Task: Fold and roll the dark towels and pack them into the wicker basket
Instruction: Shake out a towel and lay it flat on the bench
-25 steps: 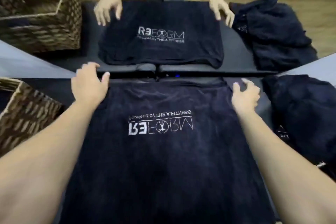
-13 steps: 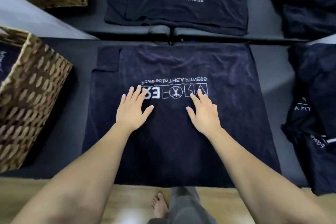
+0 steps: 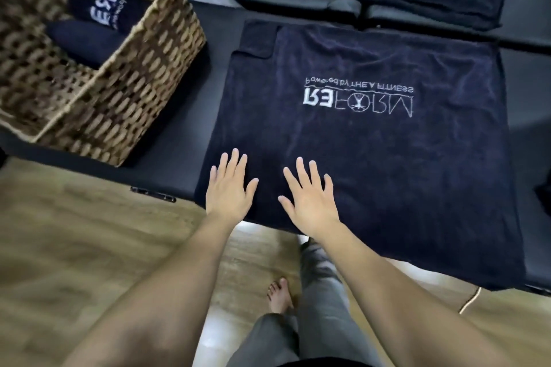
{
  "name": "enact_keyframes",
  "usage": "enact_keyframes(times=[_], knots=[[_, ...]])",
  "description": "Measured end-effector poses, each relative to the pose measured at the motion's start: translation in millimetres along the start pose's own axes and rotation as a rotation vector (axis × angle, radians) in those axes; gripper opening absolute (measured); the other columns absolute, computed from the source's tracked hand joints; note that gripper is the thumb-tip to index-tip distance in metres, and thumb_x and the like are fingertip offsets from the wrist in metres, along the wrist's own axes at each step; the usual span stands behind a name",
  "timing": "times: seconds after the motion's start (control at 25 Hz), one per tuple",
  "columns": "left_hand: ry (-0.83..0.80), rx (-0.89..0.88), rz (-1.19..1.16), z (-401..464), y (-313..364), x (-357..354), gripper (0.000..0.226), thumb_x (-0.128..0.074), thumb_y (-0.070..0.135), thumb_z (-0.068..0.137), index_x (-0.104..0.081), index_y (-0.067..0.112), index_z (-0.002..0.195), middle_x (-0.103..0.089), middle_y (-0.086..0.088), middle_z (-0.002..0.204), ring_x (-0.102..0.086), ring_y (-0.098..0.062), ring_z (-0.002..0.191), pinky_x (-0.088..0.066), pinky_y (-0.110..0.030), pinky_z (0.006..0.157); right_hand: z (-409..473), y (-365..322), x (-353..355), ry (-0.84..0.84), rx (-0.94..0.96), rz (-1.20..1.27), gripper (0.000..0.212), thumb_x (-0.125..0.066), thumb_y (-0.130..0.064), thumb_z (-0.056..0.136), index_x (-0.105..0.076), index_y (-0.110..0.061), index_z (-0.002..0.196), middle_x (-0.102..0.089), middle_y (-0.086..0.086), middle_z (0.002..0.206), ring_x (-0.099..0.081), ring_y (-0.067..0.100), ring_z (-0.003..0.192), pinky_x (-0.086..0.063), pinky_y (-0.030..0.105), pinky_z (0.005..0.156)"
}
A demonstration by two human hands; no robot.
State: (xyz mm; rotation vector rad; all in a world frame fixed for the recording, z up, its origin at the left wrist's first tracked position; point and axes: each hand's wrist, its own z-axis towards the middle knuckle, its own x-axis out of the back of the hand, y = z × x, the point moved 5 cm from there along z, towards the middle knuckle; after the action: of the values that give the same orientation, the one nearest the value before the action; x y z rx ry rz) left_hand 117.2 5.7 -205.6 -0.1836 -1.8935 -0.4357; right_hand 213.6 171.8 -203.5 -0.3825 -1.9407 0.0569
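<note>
Pressing both hands, left (image 3: 228, 192) and right (image 3: 310, 198), flat with fingers spread on the dark towel (image 3: 372, 158) at centre frame, likely smoothing before folding (wicker basket (image 3: 125, 92) waiting upper left on the surface (image 3: 185, 140)).

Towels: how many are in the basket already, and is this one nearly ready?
Done: the wicker basket holds at least one rolled towel; I can't count more. In hand: the left hand and right hand lie flat on the spread towel near its front edge. It is not rolled yet. Left: rolling and packing it.
</note>
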Motion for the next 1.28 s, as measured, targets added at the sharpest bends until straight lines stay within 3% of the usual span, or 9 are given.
enact_keyframes(times=[0.28,0.48,0.68,0.76,0.88,1.0,1.12,1.2,1.28], knots=[[0.203,0.405,-0.178,-43.5,-62.3,4.4,0.059,-0.055,0.044,0.099,-0.041,0.019,0.151,-0.044,-0.003,0.15,-0.043,-0.029,0.131,-0.042,-0.046,0.102,-9.9,-67.3,-17.4,-0.039,0.097,-0.02,0.065,-0.034,-0.049,0.105,-0.011,-0.026,0.161,0.01,0.007,0.169,0.008,0.032,0.155,-0.011,0.055,0.121],[0.207,0.596,-0.438,-47.8,-76.8,1.8,0.035,-0.059,0.051,0.095,-0.057,0.024,0.118,-0.064,0.003,0.113,-0.056,-0.021,0.114,-0.028,-0.044,0.1,-2.1,-104.7,-18.6,-0.054,0.228,-0.001,0.061,-0.039,-0.044,0.105,-0.017,-0.027,0.16,0.007,0.003,0.169,0.005,0.029,0.156,-0.015,0.055,0.12],[0.253,0.563,-0.606,-59.9,-87.9,-3.3,0.034,-0.049,0.046,0.103,-0.048,0.018,0.084,-0.057,0.006,0.076,-0.055,-0.025,0.083,-0.028,-0.039,0.094,14.9,-122.3,-17.0,-0.084,0.204,0.039,0.059,-0.039,-0.044,0.105,-0.02,-0.029,0.159,0.006,0.001,0.17,0.006,0.03,0.155,-0.016,0.055,0.118],[0.306,0.531,-0.775,-67.6,-94.8,-4.4,0.036,-0.054,0.04,0.102,-0.042,0.016,0.078,-0.047,0.008,0.066,-0.046,-0.02,0.067,-0.037,-0.037,0.082,14.2,-123.3,-18.2,-0.089,0.194,0.044,0.058,-0.039,-0.043,0.105,-0.022,-0.03,0.159,0.005,0.001,0.17,0.005,0.03,0.155,-0.015,0.054,0.118],[0.205,0.493,-0.959,-80.6,-107.4,-21.5,0.04,-0.065,0.032,0.098,-0.039,0.016,0.071,-0.041,0.005,0.061,-0.036,-0.012,0.056,-0.036,-0.032,0.062,12.4,-128.6,-17.3,-0.071,0.145,0.063,0.055,-0.037,-0.044,0.105,-0.025,-0.031,0.158,0.002,0.001,0.17,0.004,0.03,0.155,-0.014,0.054,0.119],[-0.023,0.46,-1.127,-87.0,-113.0,-42.6,0.023,-0.069,0.019,0.095,-0.057,0.017,0.076,-0.059,0.003,0.074,-0.05,-0.011,0.067,-0.042,-0.027,0.069,14.5,-141.4,-17.3,-0.036,0.046,0.115,0.053,-0.036,-0.044,0.106,-0.027,-0.034,0.157,-0.001,0.001,0.17,0.002,0.031,0.155,-0.014,0.052,0.119],[-0.192,0.522,-1.262,-88.4,-106.0,-50.2,0.012,-0.07,0.023,0.095,-0.058,0.02,0.098,-0.066,-0.002,0.088,-0.057,-0.011,0.07,-0.042,-0.02,0.065,11.3,-152.2,-22.3,0.014,-0.033,0.162,0.052,-0.038,-0.042,0.105,-0.031,-0.033,0.156,-0.005,0.001,0.169,-0.001,0.031,0.154,-0.015,0.051,0.119],[-0.22,0.497,-1.247,-85.4,-107.3,-51.5,0.018,-0.069,0.031,0.096,-0.059,0.019,0.105,-0.07,-0.002,0.092,-0.064,-0.013,0.082,-0.046,-0.021,0.076,6.0,-159.3,-26.0,0.029,-0.031,0.168,0.052,-0.038,-0.041,0.105,-0.031,-0.032,0.156,-0.005,0.002,0.169,-0.003,0.031,0.154,-0.016,0.05,0.117],[-0.184,0.453,-1.185,-81.8,-116.5,-52.4,0.031,-0.063,0.048,0.094,-0.064,0.017,0.091,-0.07,0.0,0.082,-0.062,-0.017,0.08,-0.047,-0.038,0.088,-5.0,-167.2,-31.4,0.047,0.019,0.137,0.051,-0.038,-0.041,0.106,-0.033,-0.031,0.155,-0.006,0.003,0.169,-0.004,0.03,0.155,-0.019,0.049,0.116]])
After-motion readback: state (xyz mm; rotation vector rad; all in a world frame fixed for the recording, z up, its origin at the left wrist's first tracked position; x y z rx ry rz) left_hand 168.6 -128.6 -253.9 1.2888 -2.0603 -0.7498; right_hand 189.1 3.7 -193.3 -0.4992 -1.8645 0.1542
